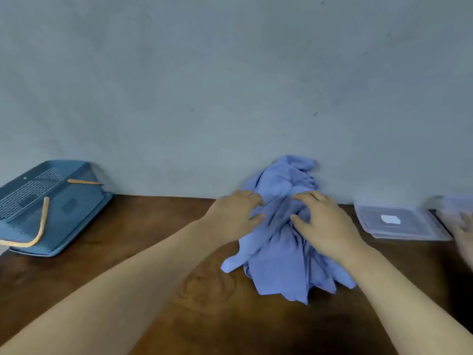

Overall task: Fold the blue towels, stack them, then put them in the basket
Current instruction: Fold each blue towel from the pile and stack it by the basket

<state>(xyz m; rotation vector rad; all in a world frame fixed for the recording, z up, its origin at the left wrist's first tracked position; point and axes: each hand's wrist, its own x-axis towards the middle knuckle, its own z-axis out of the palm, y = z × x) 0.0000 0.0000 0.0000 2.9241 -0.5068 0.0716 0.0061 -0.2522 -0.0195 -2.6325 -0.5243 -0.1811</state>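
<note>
A crumpled heap of blue towels (279,239) lies on the brown wooden worktop (158,252), right of the middle, its far end bunched up against the grey wall (230,85) and its near corners spread loosely toward the viewer. The left hand (235,216) meets the heap's left edge, its grip closed on the cloth, with the fingers curled over a fold and the thumb pressed in beneath them. The right hand (325,224) sits on top of the heap, fingers bent down into the folds and the thumb tucked in from the near side, so its grip is gathered on a bunch of cloth. The blue basket (51,208), with tan handles, sits far left by the wall, well apart from the towels. A clear lidded box (399,221) lies to the right.
</note>
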